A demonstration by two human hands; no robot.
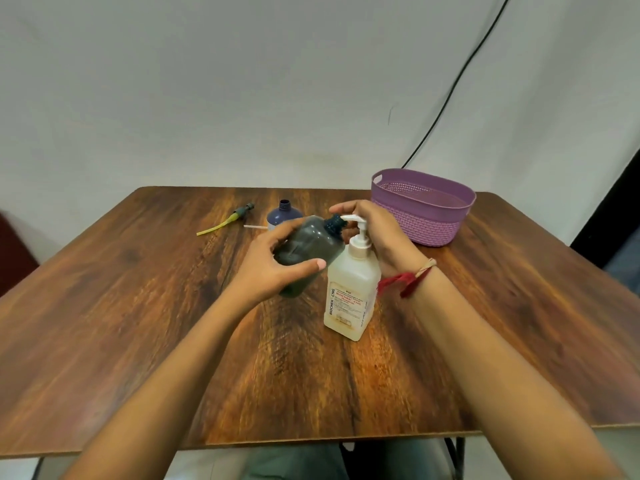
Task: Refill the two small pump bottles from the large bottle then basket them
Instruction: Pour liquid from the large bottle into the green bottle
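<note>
A left hand (273,268) grips a tilted dark bottle (308,251), neck at the large bottle's (351,292) spout. The right hand (374,230) curls over the pump (361,237).

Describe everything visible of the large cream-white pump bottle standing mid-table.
The large cream-white plastic pump bottle stands upright on the wooden table, near its middle. Squared, slightly translucent body; label with red BIOCHEK CHG lettering; white pump head on top, spout pointing left. The right hand curls over the pump head. The spout meets the open neck of the tilted small dark grey bottle, gripped by the left hand.
</note>
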